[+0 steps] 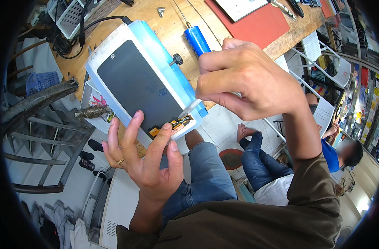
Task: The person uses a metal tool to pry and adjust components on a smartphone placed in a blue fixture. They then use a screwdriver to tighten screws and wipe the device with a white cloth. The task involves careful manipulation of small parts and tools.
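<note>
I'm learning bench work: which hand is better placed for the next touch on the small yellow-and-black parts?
Right, probably: the right hand pinches a slim pale tool angled toward the small parts, while the left hand has fingertips spread over the device.

Your left hand: palm down at the near end of the black panel, fingers spread and slightly bent, thumb apart from them. Your right hand: right of the panel, wrist bent, thumb and fingers pinched together. Both forearms bare.
</note>
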